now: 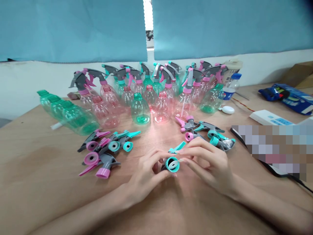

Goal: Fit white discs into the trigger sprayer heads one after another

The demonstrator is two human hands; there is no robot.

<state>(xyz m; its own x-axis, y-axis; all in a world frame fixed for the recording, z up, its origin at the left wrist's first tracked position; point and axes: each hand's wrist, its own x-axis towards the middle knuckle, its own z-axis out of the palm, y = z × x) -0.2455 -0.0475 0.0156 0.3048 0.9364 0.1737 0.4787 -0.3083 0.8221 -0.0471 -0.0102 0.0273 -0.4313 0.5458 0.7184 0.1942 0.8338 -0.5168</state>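
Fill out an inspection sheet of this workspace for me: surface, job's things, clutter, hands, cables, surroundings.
Surface: light-brown tabletop, darker patch at left.
Job's things: teal-collared spray head in hand, white disc tilted in its collar; loose spray heads in two groups, left and right; pink bottles and green bottles behind, some with heads fitted, some open-mouthed.
Clutter: blue-capped bottle, blue packet and white oval object, all at right.
Hands: left hand holds the teal-collared spray head; right hand has fingertips at or near its collar, contact unclear.
Cables: black cable at right edge; red-and-yellow wire near the white block.
Surroundings: blue sheeting above white wall; cardboard box far right.
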